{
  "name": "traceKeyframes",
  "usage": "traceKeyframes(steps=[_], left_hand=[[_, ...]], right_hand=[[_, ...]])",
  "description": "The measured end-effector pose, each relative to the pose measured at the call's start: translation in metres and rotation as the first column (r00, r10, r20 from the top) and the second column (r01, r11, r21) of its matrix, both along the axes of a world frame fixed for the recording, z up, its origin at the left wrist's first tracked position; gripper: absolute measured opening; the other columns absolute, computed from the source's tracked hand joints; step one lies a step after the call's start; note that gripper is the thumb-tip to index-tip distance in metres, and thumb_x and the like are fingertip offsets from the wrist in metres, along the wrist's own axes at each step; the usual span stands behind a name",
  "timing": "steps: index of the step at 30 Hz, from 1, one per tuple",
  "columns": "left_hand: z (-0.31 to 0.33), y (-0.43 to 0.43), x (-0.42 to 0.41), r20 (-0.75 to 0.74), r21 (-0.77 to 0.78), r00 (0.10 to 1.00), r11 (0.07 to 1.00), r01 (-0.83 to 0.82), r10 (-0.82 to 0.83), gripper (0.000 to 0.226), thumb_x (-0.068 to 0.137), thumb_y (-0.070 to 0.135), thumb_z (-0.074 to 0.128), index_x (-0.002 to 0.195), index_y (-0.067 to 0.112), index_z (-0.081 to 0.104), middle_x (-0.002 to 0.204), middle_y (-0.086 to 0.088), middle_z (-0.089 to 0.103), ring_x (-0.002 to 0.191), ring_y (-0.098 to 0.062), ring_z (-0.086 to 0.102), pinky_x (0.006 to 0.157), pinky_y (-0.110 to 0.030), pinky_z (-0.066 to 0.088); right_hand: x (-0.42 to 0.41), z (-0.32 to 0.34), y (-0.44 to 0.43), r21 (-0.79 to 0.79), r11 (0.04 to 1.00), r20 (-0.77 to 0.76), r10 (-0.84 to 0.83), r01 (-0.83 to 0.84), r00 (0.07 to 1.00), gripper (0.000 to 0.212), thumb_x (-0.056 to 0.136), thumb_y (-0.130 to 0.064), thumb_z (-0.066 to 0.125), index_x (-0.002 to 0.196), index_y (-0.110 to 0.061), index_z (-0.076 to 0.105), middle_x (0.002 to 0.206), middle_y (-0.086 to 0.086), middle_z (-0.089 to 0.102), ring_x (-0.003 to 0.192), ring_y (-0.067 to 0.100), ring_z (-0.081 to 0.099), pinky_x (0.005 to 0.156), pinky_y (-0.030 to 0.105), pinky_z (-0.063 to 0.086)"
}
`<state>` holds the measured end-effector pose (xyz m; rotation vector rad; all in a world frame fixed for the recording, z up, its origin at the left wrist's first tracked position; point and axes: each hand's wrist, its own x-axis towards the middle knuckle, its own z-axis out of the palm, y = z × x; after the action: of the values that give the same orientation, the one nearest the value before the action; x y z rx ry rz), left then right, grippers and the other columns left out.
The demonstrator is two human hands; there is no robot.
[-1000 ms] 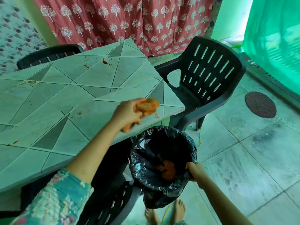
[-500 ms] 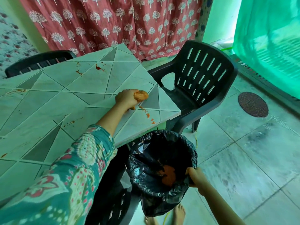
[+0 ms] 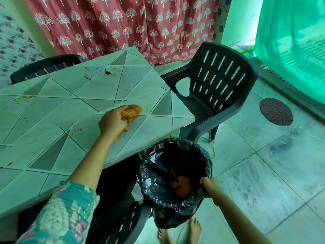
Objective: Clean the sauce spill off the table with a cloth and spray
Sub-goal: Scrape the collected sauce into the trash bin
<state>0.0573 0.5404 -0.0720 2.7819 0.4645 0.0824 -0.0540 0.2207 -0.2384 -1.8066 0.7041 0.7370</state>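
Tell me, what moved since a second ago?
The left hand, gripping the sauce-stained cloth, moved from the edge of the table above the bin bag back onto the tabletop, wiping. The red spots near that edge are gone. The right hand kept holding the bag's rim, and the sauce splatters at the far end stayed.

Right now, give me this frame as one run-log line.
phase: wiping | left hand: grips stained cloth near table corner | right hand: grips bin bag rim below edge | remaining: sauce spots far side
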Motion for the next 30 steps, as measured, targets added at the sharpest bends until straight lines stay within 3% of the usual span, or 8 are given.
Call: traceKeyframes(steps=[3,7,11,13,15,20,26,30], left_hand=[[-0.015,-0.005,-0.010,-0.095,0.043,0.993,0.997,-0.069,0.073,0.058,0.080,0.015,0.062,0.134,0.033,0.049,0.121,-0.012,0.062,0.106,-0.037,0.058,0.085,-0.043,0.049],[-0.038,-0.069,-0.048,-0.027,0.078,0.992,0.989,0.124,-0.122,0.055,0.087,0.020,0.055,0.137,0.035,0.041,0.135,-0.003,0.049,0.110,-0.029,0.057,0.087,-0.042,0.049],[-0.042,-0.115,-0.074,0.050,-0.138,0.941,0.931,0.338,-0.334,0.057,0.089,0.017,0.057,0.139,0.039,0.040,0.137,0.009,0.051,0.103,-0.011,0.060,0.083,-0.022,0.052],[-0.033,-0.107,-0.067,0.086,-0.257,0.962,0.927,0.273,-0.260,0.057,0.089,0.017,0.061,0.138,0.039,0.042,0.125,0.008,0.060,0.077,-0.001,0.059,0.060,-0.007,0.045],[-0.019,-0.083,-0.052,0.168,-0.259,0.979,0.953,0.155,-0.113,0.057,0.088,0.019,0.064,0.137,0.039,0.043,0.112,0.004,0.066,0.068,-0.002,0.055,0.051,-0.008,0.038],[-0.017,-0.023,-0.020,0.075,-0.134,0.985,0.980,-0.147,0.158,0.057,0.090,0.029,0.060,0.142,0.030,0.038,0.124,-0.013,0.061,0.110,-0.036,0.056,0.087,-0.041,0.046],[-0.046,-0.091,-0.056,0.022,-0.196,0.962,0.943,0.270,-0.271,0.050,0.088,0.017,0.062,0.135,0.027,0.050,0.148,-0.008,0.030,0.134,-0.025,0.032,0.105,-0.047,0.040],[-0.030,-0.122,-0.076,0.286,-0.239,0.883,0.865,0.441,-0.372,0.044,0.080,0.018,0.073,0.123,0.021,0.062,0.110,-0.003,0.062,0.100,-0.018,0.059,0.091,-0.037,0.052]], right_hand=[[-0.002,-0.001,0.003,0.019,1.000,0.014,0.001,-0.001,1.000,0.009,0.079,-0.007,0.049,0.079,-0.006,0.040,0.080,0.014,0.039,0.064,0.027,0.048,0.049,0.030,0.045],[-0.003,-0.002,0.004,0.045,0.998,-0.014,-0.035,0.035,0.999,0.007,0.081,-0.008,0.049,0.082,-0.002,0.046,0.086,0.018,0.049,0.070,0.034,0.060,0.056,0.038,0.054],[-0.002,-0.001,0.003,0.061,0.998,-0.016,-0.013,0.014,1.000,0.005,0.081,-0.007,0.048,0.082,-0.005,0.043,0.083,0.015,0.046,0.065,0.031,0.057,0.056,0.037,0.051],[-0.001,0.004,0.001,0.060,0.998,-0.014,-0.009,0.009,1.000,0.007,0.081,-0.006,0.046,0.079,-0.006,0.040,0.079,0.014,0.044,0.065,0.029,0.053,0.055,0.036,0.047],[0.001,0.006,0.000,0.061,0.998,0.003,-0.005,0.004,1.000,0.009,0.079,-0.004,0.046,0.078,-0.008,0.038,0.076,0.013,0.041,0.065,0.027,0.049,0.055,0.035,0.043],[0.001,0.011,-0.005,0.056,0.998,0.027,-0.022,0.021,0.999,0.011,0.079,-0.006,0.047,0.075,-0.008,0.037,0.075,0.013,0.040,0.065,0.025,0.044,0.055,0.033,0.040],[0.000,0.015,-0.012,0.077,0.992,0.018,-0.106,0.104,0.994,0.017,0.082,-0.003,0.047,0.070,-0.009,0.037,0.075,0.012,0.042,0.064,0.029,0.051,0.058,0.038,0.045],[0.001,0.016,-0.014,0.091,0.987,-0.005,-0.135,0.135,0.991,0.013,0.083,-0.003,0.045,0.074,-0.008,0.036,0.076,0.011,0.042,0.061,0.027,0.052,0.061,0.039,0.045]])
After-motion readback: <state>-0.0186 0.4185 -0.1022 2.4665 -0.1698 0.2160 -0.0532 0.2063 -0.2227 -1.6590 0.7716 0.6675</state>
